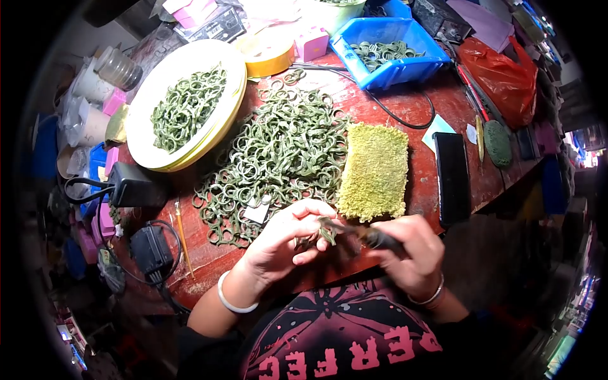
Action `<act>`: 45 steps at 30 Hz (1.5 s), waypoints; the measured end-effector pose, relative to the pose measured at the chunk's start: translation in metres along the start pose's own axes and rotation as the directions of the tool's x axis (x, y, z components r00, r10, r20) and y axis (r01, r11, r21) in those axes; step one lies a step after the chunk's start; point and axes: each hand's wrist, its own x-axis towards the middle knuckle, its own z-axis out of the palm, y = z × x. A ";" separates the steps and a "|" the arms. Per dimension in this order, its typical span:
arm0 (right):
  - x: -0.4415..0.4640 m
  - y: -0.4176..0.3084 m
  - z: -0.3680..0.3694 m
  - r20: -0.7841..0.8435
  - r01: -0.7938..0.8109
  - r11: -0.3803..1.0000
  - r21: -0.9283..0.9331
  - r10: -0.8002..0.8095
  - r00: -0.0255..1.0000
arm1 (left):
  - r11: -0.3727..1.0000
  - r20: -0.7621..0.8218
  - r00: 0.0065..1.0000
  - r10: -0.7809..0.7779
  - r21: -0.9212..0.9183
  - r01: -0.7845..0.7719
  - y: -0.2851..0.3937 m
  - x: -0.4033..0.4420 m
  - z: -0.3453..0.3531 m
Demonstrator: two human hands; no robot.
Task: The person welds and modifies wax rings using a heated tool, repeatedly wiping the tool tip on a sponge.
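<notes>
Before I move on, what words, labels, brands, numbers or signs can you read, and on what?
"PERFEC": pink capitals on the black shirt, upside down in this view; any further letters are out of sight.
Small slanted script above those capitals: too small to read.
Black control box at the back: panel markings too small and blurred.

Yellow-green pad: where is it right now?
In the head view, the yellow-green pad lies right of centre on the red table, between the green ring pile and the black phone, just beyond the right hand.
</notes>
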 end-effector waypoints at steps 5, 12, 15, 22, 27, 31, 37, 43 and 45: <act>-0.024 0.022 -0.023 -0.123 -0.193 0.920 -0.340 0.160 0.979 | 1.000 0.040 0.999 0.004 -0.022 -0.003 -0.002 0.001 -0.005; -0.031 0.025 -0.014 -0.076 -0.102 0.986 -0.134 0.092 0.993 | 0.993 -0.056 0.998 0.028 0.117 -0.022 -0.004 0.002 0.001; -0.033 0.023 -0.004 -0.003 -0.153 0.987 -0.042 0.153 0.988 | 0.990 -0.045 0.998 0.043 0.139 -0.036 -0.004 0.002 0.001; -0.036 0.029 0.004 -0.004 -0.133 0.987 -0.086 0.133 0.991 | 0.992 -0.054 0.997 0.055 0.113 -0.049 -0.005 0.001 0.003; -0.036 0.029 0.004 0.014 -0.120 0.987 -0.107 0.123 0.992 | 0.992 -0.069 0.996 0.054 0.121 -0.045 -0.004 0.001 0.005; -0.035 0.029 0.004 0.016 -0.124 0.986 -0.107 0.127 0.992 | 0.991 -0.074 0.996 0.056 0.128 -0.047 -0.005 0.001 0.005; -0.035 0.029 0.005 0.015 -0.118 0.987 -0.113 0.121 0.993 | 0.990 -0.063 0.996 0.058 0.130 -0.050 -0.005 0.001 0.004; -0.036 0.031 0.006 0.011 -0.113 0.985 -0.129 0.115 0.993 | 0.990 -0.071 0.996 0.051 0.133 -0.041 -0.004 0.001 0.005; -0.036 0.031 0.006 0.010 -0.111 0.985 -0.135 0.114 0.993 | 0.990 -0.075 0.996 0.048 0.133 -0.038 -0.004 0.001 0.005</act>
